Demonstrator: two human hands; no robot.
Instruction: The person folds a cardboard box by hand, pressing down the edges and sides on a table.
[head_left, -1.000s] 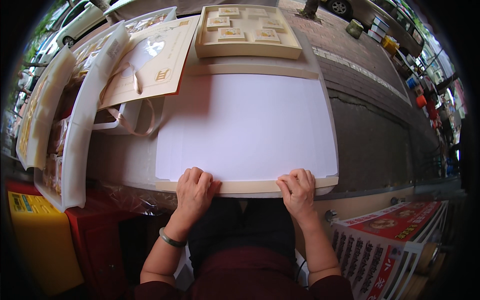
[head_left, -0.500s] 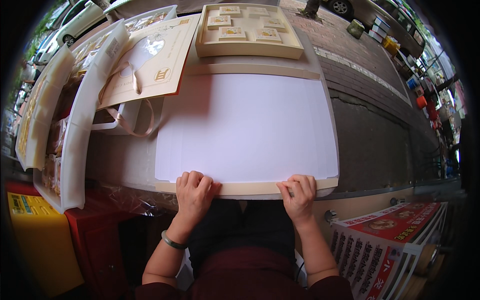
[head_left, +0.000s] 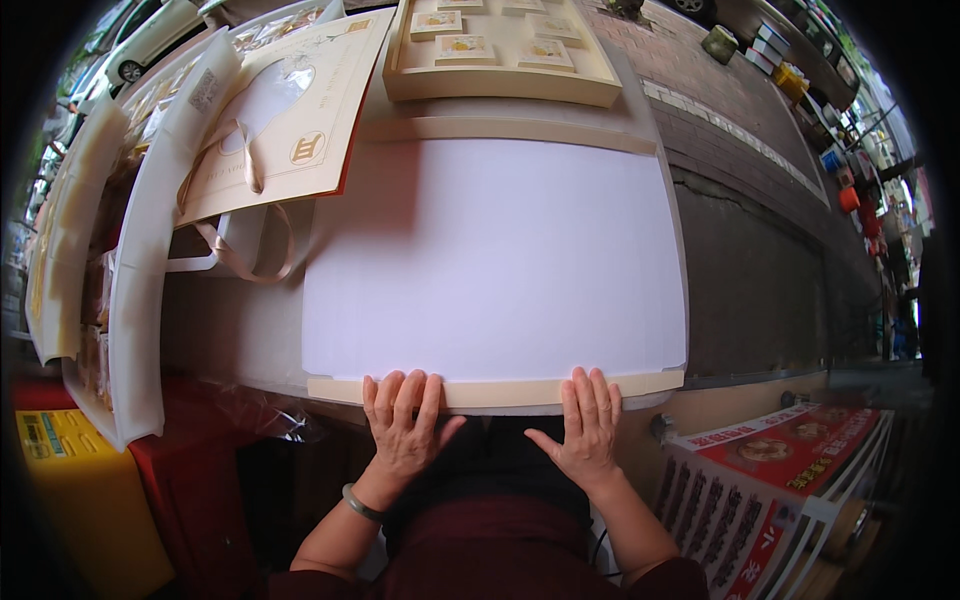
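A large flat cream box with a plain white top [head_left: 495,260] lies on the table in front of me. My left hand [head_left: 403,420] rests flat on its near cream rim, fingers spread, a bracelet on the wrist. My right hand [head_left: 587,428] presses the same rim further right, fingers up on the edge and thumb out to the left. Neither hand holds anything. Beyond the white box sits an open cream tray [head_left: 500,50] holding several small square packets.
A cream paper gift bag [head_left: 285,120] with ribbon handles lies at the left, beside stacked white trays [head_left: 150,260] of packaged goods. A yellow crate [head_left: 75,500] and a red one stand lower left. Printed posters [head_left: 790,500] lean at lower right. Pavement runs along the right.
Both hands slid slightly toward each other along the near rim. The box has stayed in place.
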